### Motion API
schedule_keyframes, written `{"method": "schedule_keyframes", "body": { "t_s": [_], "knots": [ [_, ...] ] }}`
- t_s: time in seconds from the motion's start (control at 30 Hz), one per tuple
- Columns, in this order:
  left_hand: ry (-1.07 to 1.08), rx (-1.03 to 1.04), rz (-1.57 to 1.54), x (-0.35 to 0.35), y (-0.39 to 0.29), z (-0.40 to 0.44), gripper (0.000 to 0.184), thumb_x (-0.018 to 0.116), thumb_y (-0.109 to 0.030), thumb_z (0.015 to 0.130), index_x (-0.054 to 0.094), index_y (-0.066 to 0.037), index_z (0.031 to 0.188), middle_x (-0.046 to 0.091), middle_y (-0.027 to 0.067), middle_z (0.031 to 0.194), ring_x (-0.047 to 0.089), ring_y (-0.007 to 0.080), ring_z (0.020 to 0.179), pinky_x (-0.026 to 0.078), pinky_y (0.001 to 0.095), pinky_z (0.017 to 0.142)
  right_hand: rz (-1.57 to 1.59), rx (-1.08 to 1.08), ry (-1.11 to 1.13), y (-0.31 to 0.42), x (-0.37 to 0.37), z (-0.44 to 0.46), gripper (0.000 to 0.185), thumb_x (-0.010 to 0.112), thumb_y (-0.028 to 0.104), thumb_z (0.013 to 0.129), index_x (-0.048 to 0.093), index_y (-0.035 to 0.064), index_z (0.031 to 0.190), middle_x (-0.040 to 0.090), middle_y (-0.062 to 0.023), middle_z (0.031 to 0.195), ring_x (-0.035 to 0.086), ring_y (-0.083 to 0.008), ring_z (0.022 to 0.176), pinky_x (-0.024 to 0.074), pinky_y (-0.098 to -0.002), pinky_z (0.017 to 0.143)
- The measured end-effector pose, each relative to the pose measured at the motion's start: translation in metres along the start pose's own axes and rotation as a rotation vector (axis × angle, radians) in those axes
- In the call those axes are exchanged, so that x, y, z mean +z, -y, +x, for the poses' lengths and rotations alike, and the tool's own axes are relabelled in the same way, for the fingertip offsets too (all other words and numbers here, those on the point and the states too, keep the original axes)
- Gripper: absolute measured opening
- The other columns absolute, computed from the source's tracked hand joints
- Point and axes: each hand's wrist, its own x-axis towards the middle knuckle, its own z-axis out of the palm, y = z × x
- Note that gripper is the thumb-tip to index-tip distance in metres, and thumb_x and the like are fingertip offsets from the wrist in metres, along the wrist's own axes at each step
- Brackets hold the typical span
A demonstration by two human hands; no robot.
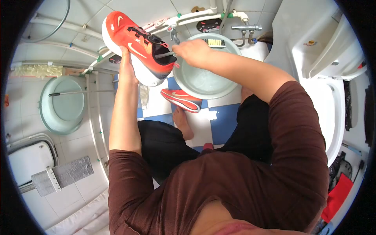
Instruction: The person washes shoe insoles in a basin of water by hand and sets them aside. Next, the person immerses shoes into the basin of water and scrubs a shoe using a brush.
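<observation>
An orange-red sneaker with a white sole is held up in the air, toe pointing up and left. My left hand is wrapped round its sole side, fingers partly hidden behind it. My right hand is closed on a slim grey handle that reaches into the sneaker's dark opening; its far end is hidden inside. Below my right hand stands a pale green basin with water in it. A scrub brush with yellow and white bristles lies at its far rim. The other sneaker rests on the floor.
Blue and white tiles cover the floor around my feet. White pipes and a metal tap run along the far wall. Another green basin hangs at left. A white washbasin stands close on my right.
</observation>
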Motion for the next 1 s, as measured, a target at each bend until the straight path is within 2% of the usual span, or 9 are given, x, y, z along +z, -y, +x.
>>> {"method": "schedule_keyframes", "body": {
  "t_s": [0.27,0.43,0.57,0.67,0.77,0.8,0.9,0.97,1.0],
  "knots": [
    [0.022,-0.071,-0.028,0.006,0.016,0.008,0.059,0.040,-0.048,0.094,0.035,-0.005,0.134,0.045,0.0125,0.133,0.046,0.0269,0.120,0.037,0.0414,0.101,0.072,0.246,-0.028,-0.007,-0.004,0.016,0.023,0.048,0.011,0.085,0.050,0.0050,0.107,0.063,-0.0145,0.093,0.064,-0.0288,0.088,0.0514,-0.0422,0.070],
    [-0.006,0.112,0.119,-0.006,0.021,0.018,0.053,0.047,-0.035,0.095,0.036,0.000,0.132,0.046,0.0118,0.132,0.044,0.0226,0.120,0.033,0.0365,0.102,0.205,0.310,0.117,-0.006,-0.014,0.020,0.025,0.045,0.013,0.086,0.049,0.0025,0.108,0.064,-0.0175,0.092,0.063,-0.0320,0.089,0.0503,-0.0434,0.071],
    [0.097,0.226,0.279,-0.019,0.011,0.016,0.059,0.051,-0.037,0.092,0.035,0.003,0.132,0.044,0.0128,0.132,0.042,0.0216,0.122,0.030,0.0349,0.103,0.282,0.062,0.033,-0.030,0.001,0.011,0.024,0.044,0.024,0.091,0.054,0.0049,0.101,0.063,-0.0185,0.088,0.063,-0.0303,0.075,0.0498,-0.0424,0.064],
    [0.131,0.331,0.410,-0.030,0.012,0.016,0.069,0.058,-0.046,0.087,0.038,0.005,0.129,0.047,0.0127,0.129,0.043,0.0212,0.119,0.031,0.0324,0.100,0.735,0.077,0.380,-0.023,-0.011,0.004,0.029,0.044,0.030,0.092,0.057,0.0044,0.094,0.062,-0.0145,0.082,0.059,-0.0245,0.060,0.0488,-0.0381,0.054],
    [0.140,0.427,0.537,-0.033,0.013,0.021,0.072,0.060,-0.049,0.084,0.041,0.005,0.127,0.050,0.0124,0.125,0.046,0.0209,0.115,0.033,0.0323,0.099,0.845,0.064,0.705,-0.002,-0.013,0.000,0.032,0.045,0.031,0.091,0.058,0.0019,0.091,0.060,-0.0106,0.077,0.054,-0.0202,0.053,0.0467,-0.0331,0.047],
    [0.186,0.468,0.539,-0.032,0.014,0.023,0.073,0.063,-0.051,0.081,0.043,0.005,0.125,0.053,0.0118,0.120,0.049,0.0200,0.110,0.035,0.0321,0.096,0.859,0.108,0.802,0.001,-0.011,0.000,0.034,0.040,0.033,0.095,0.058,0.0044,0.094,0.059,-0.0097,0.076,0.056,-0.0180,0.060,0.0478,-0.0352,0.056],
    [0.210,0.518,0.604,-0.025,0.020,0.019,0.072,0.066,-0.048,0.080,0.044,0.004,0.124,0.054,0.0116,0.118,0.050,0.0196,0.108,0.037,0.0322,0.095,0.451,0.048,0.681,0.000,0.013,0.002,0.037,0.041,0.035,0.092,0.059,0.0029,0.091,0.062,-0.0104,0.080,0.061,-0.0227,0.061,0.0502,-0.0349,0.051],
    [0.171,0.423,0.519,-0.012,0.014,0.010,0.067,0.066,-0.045,0.082,0.046,0.004,0.122,0.055,0.0109,0.117,0.051,0.0182,0.107,0.038,0.0313,0.093,0.215,-0.149,0.405,-0.015,0.054,0.006,0.034,0.038,0.034,0.094,0.059,0.0078,0.098,0.064,-0.0119,0.089,0.065,-0.0268,0.074,0.0521,-0.0391,0.059],
    [0.136,0.367,0.467,-0.012,0.014,0.010,0.065,0.065,-0.044,0.082,0.046,0.004,0.122,0.055,0.0107,0.117,0.051,0.0179,0.107,0.039,0.0310,0.093,0.136,-0.104,0.379,-0.007,0.025,-0.001,0.033,0.038,0.033,0.094,0.059,0.0088,0.101,0.065,-0.0121,0.090,0.065,-0.0277,0.077,0.0521,-0.0402,0.061]
  ]
}}
